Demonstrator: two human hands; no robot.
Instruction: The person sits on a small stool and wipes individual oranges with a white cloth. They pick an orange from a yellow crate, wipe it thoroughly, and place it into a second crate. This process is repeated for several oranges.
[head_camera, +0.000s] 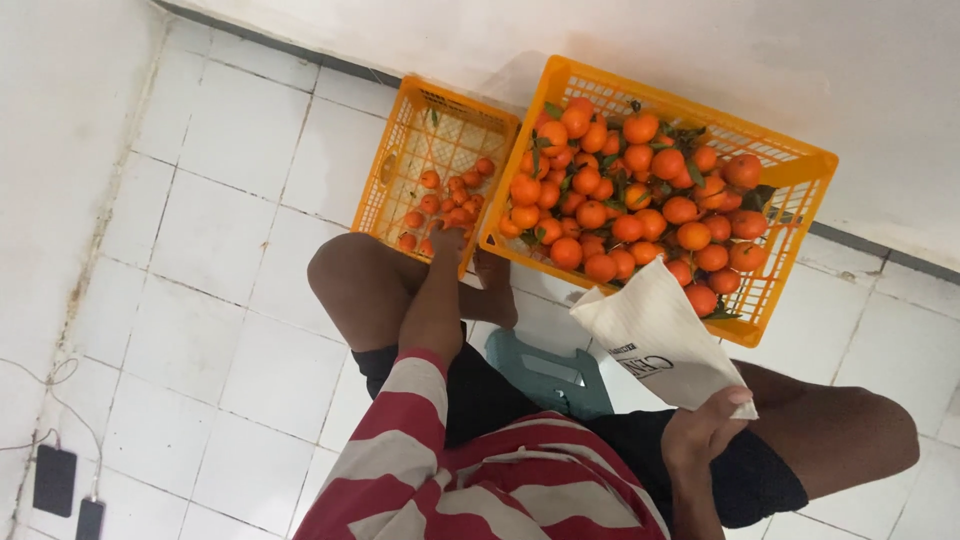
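The left hand (447, 240) reaches into the small crate (400, 140) at far left, its fingers down among the few oranges (450, 195) lying there; whether it grips one I cannot tell. The right hand (705, 430) is closed on the near edge of a white bag (655, 335), held up just in front of the big crate (790, 165), which is heaped with oranges and leaves. A green stool (555, 375) sits between the knees on the white tiled floor (220, 300).
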